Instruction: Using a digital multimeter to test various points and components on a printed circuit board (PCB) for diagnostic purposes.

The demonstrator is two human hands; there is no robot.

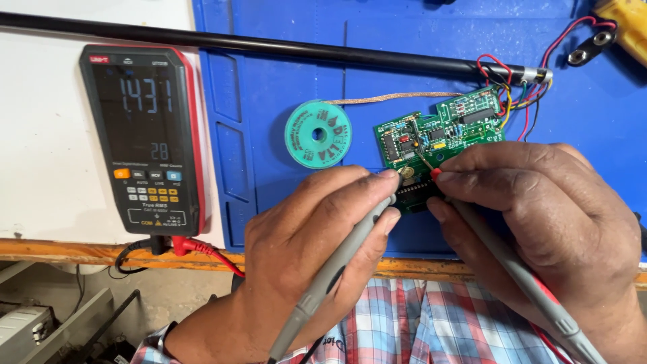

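The left hand point(317, 249) pinches a grey probe point(337, 269); the right hand point(539, 222) pinches a red-tipped probe point(519, 276). Both tips rest on the green circuit board point(441, 135), lying on the blue mat point(303, 74). A teal solder-wick spool point(318, 134) sits left, a multimeter point(145, 138) farther left.

Bare mat point(283, 222) is left open between the meter point(143, 138) and the board point(441, 131), broken only by the green spool point(318, 133) and its braid point(394, 98). The far side is barred by a black rod point(269, 46). The board's right edge is crowded by wires point(519, 94); its near edge is covered by both hands.
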